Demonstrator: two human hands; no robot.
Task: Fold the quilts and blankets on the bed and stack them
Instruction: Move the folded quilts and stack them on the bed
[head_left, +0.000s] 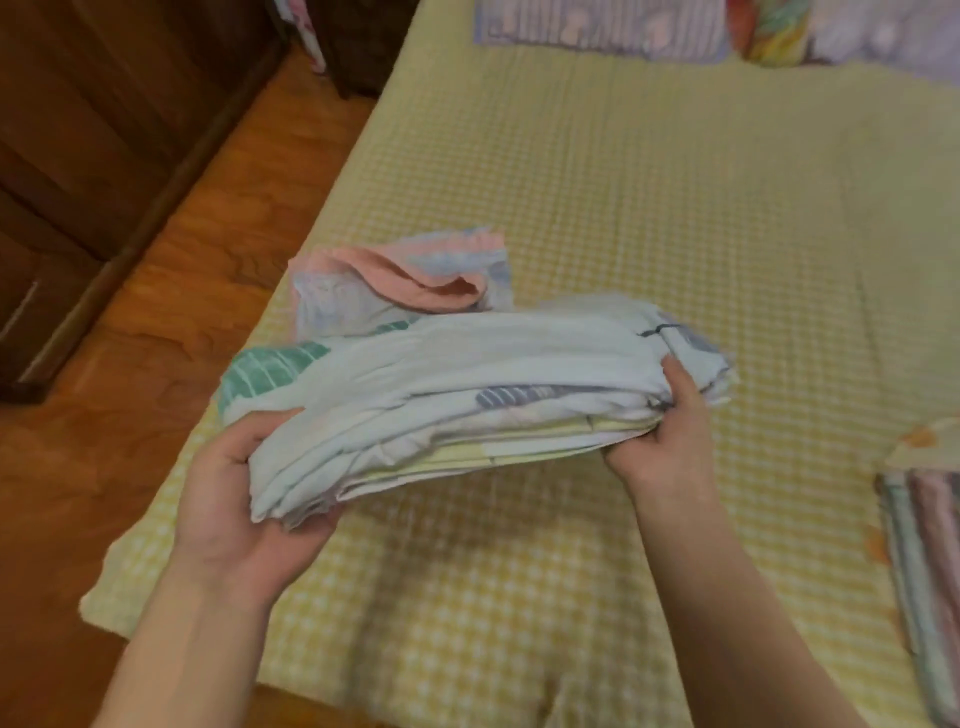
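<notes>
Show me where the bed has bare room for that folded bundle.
Bare yellow checked bed sheet spreads between the pale folded blanket bundle and the striped pillows. Crowded: pink-and-blue folded cloth behind the bundle, striped folded stack at right.

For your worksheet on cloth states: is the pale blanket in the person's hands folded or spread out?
Folded. The blanket shows stacked layers along its near edge, with the left hand and right hand gripping its ends above the bed.

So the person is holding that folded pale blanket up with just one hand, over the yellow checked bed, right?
Not quite: both hands hold it. In the head view the left hand grips one end of the folded pale blanket and the right hand grips the other end, over the yellow checked bed.
</notes>
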